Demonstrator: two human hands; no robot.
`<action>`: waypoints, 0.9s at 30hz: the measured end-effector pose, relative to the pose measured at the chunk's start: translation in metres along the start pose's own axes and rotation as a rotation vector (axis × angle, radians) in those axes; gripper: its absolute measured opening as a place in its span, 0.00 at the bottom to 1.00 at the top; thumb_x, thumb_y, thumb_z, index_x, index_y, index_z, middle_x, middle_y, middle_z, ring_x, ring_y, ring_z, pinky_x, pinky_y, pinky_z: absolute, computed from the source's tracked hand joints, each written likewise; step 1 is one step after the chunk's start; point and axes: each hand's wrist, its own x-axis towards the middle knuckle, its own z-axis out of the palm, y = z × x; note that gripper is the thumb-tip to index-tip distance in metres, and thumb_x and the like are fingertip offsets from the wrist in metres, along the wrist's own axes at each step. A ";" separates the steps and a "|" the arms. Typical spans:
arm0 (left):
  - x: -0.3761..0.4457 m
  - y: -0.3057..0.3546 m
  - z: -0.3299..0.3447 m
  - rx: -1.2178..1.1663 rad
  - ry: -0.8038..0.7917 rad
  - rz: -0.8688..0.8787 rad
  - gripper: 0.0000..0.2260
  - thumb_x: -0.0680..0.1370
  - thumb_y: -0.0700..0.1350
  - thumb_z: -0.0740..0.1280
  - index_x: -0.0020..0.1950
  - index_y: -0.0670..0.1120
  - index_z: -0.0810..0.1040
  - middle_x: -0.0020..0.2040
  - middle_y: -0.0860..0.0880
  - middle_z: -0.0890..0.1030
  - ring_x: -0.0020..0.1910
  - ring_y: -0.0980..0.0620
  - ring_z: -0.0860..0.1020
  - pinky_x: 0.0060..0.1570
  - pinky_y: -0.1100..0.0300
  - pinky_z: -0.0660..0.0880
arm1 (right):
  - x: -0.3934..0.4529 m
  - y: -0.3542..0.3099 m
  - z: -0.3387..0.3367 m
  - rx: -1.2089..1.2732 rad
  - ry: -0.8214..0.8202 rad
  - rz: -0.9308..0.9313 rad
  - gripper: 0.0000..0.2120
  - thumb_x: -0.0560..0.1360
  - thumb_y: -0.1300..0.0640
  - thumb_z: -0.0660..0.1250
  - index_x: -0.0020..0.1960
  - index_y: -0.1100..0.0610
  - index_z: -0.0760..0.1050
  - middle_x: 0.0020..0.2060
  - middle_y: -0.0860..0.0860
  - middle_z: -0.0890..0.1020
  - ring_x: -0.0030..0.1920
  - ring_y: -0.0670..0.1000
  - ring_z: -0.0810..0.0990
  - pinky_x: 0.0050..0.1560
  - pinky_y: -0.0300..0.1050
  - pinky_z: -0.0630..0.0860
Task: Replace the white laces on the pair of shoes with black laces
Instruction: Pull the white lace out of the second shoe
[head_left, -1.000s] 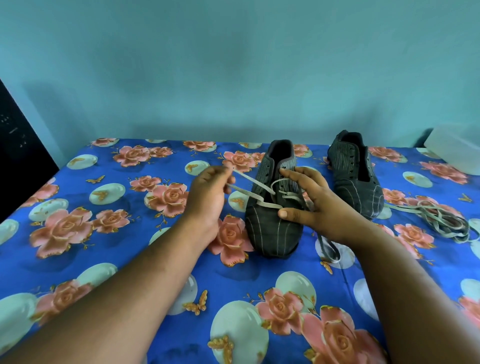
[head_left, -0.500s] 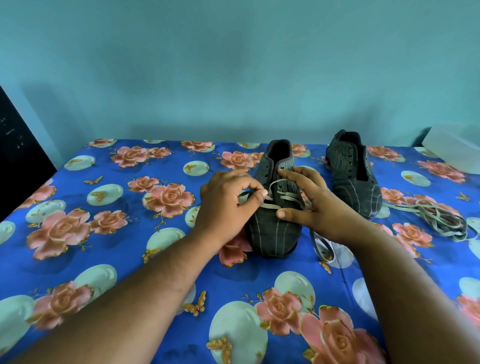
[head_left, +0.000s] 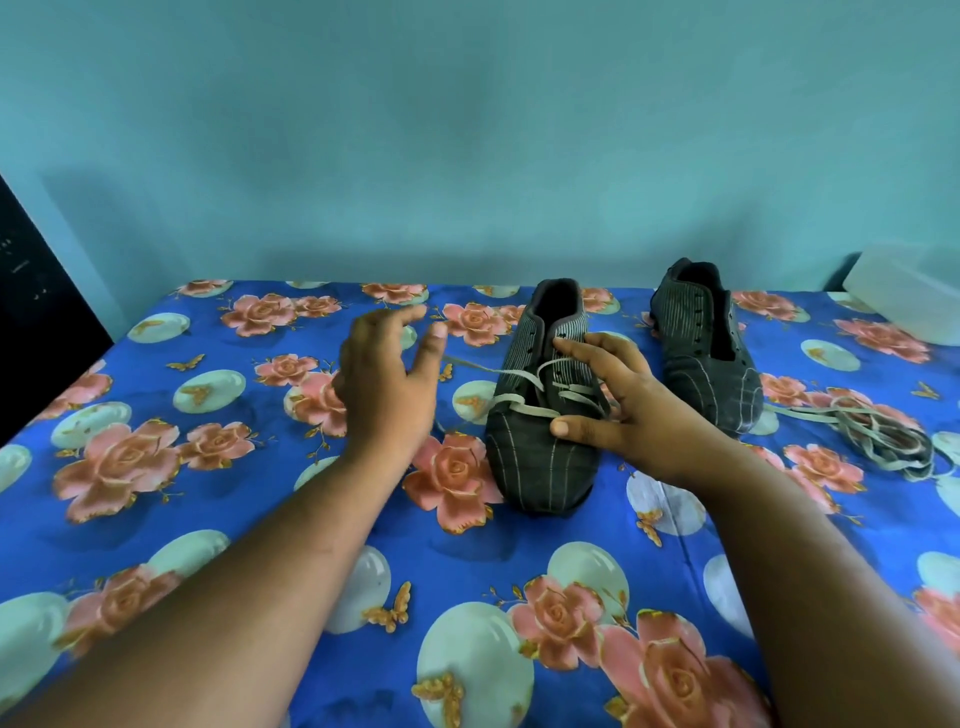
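A blue cloth (head_left: 208, 519) printed with pink roses and pale circles covered the tabletop, running back to a teal wall (head_left: 467, 130). On it stood 2 dark striped shoes with their toes toward the person: the near shoe (head_left: 540, 457) at the centre, and the far shoe (head_left: 706, 374) to its right and slightly further back, its eyelets bare. The right hand (head_left: 623, 410) lay over the right side of the near shoe, thumb on the toe, fingers (head_left: 576, 345) spread straight across the tongue and grasping nothing. The left hand (head_left: 384, 389) hovered above the cloth to the left of that shoe, apart from it, its fingers released and loosely parted. A white lace (head_left: 524, 384) was still threaded through the lower eyelets of the near shoe, 1 end trailing left across the cloth toward the left hand. A loose tangle of laces (head_left: 872, 431) lay on the cloth right of the far shoe. A pale box (head_left: 909, 296) sat at the far right edge.
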 end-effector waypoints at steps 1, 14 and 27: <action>-0.004 0.008 0.001 0.008 -0.037 0.094 0.19 0.79 0.62 0.63 0.62 0.53 0.80 0.61 0.53 0.79 0.61 0.49 0.77 0.61 0.47 0.73 | 0.000 0.000 0.000 -0.005 0.000 -0.002 0.43 0.66 0.34 0.73 0.78 0.37 0.61 0.76 0.40 0.57 0.73 0.41 0.62 0.74 0.42 0.64; 0.003 0.006 -0.001 -0.110 0.032 0.007 0.20 0.78 0.60 0.60 0.50 0.45 0.81 0.52 0.48 0.79 0.52 0.46 0.78 0.54 0.43 0.75 | -0.002 -0.004 -0.001 -0.003 -0.003 0.001 0.43 0.67 0.35 0.72 0.78 0.37 0.60 0.76 0.39 0.56 0.71 0.41 0.63 0.75 0.49 0.67; -0.030 0.031 0.014 0.061 -0.267 0.259 0.14 0.75 0.63 0.64 0.46 0.56 0.82 0.55 0.57 0.81 0.62 0.51 0.76 0.59 0.42 0.70 | -0.001 -0.002 0.000 -0.002 0.001 -0.021 0.43 0.67 0.34 0.72 0.78 0.38 0.61 0.75 0.41 0.57 0.72 0.42 0.64 0.74 0.47 0.68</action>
